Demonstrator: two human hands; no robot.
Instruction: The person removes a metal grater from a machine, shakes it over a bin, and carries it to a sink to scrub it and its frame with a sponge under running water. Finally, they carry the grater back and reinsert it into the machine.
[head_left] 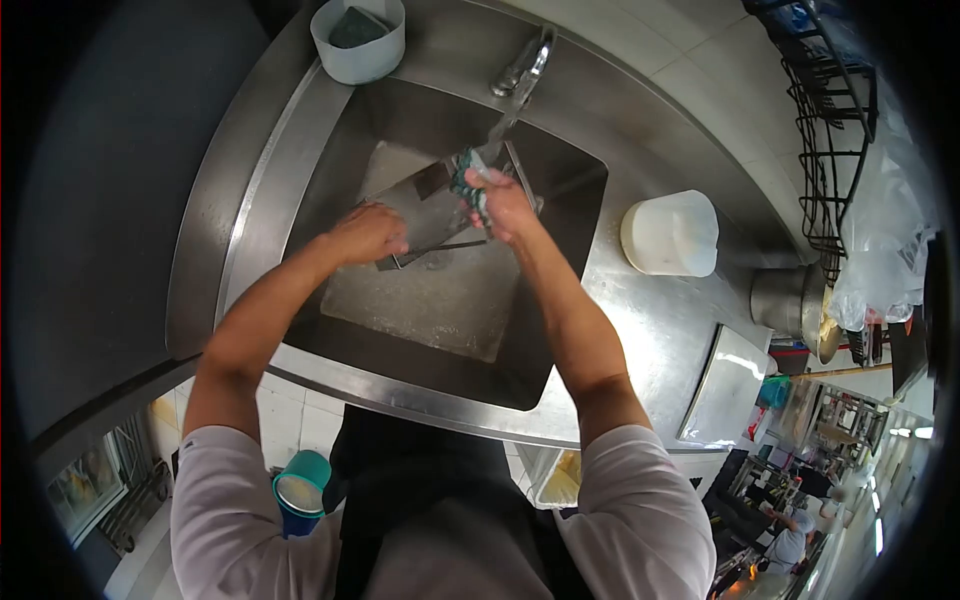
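Over the steel sink, my left hand grips the left side of a shallow rectangular metal tray, which is tilted. My right hand is closed around a dark green scouring pad with some whitish material on it, pressed to the right part of the tray. Water runs from the faucet right above that hand. On the sink bottom, below the tray, lies a large pale rectangular board, wet and partly hidden by the tray.
A white tub with a dark green pad stands on the sink's back left corner. To the right are another white container and a flat metal lid or sheet. A black wire rack hangs at the right wall. Another person stands far off.
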